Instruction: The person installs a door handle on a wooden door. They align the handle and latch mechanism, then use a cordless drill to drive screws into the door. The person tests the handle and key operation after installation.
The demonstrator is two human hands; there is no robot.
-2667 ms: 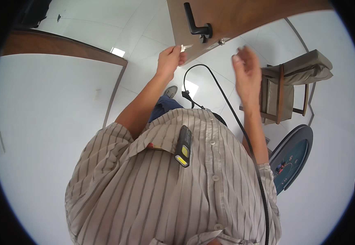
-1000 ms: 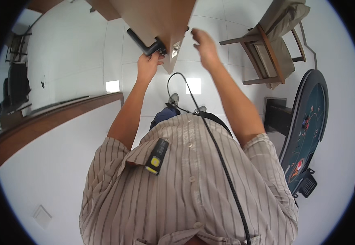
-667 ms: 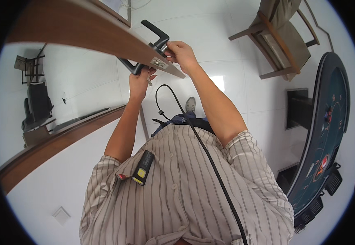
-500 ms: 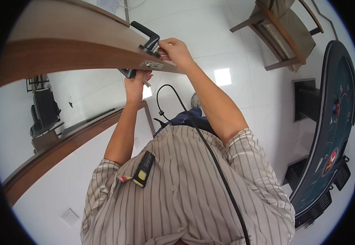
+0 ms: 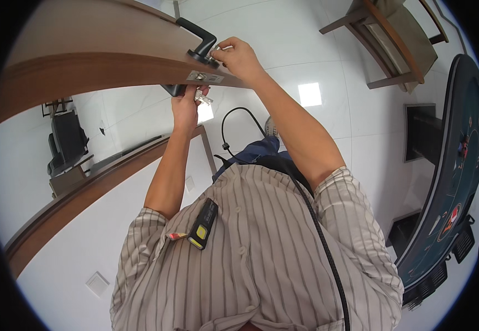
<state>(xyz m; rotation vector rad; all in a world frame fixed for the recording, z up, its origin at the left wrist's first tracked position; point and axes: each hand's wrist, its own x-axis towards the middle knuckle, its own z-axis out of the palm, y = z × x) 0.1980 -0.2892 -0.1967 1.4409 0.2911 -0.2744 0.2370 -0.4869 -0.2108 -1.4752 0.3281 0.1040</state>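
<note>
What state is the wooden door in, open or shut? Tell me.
Open: the wooden door shows its free edge, and each hand, left hand and right hand, is on a different face.

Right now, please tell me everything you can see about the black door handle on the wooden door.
The black door handle is a matte, dark lever with squared edges, apparently metal, on a round base. It sits on the brown wooden door, near the door's edge, above a small silver latch plate. A second dark lever shows on the other face. The right hand touches the base, fingers pinching a small silvery part. The left hand is at the lower lever, holding something small and silvery.
</note>
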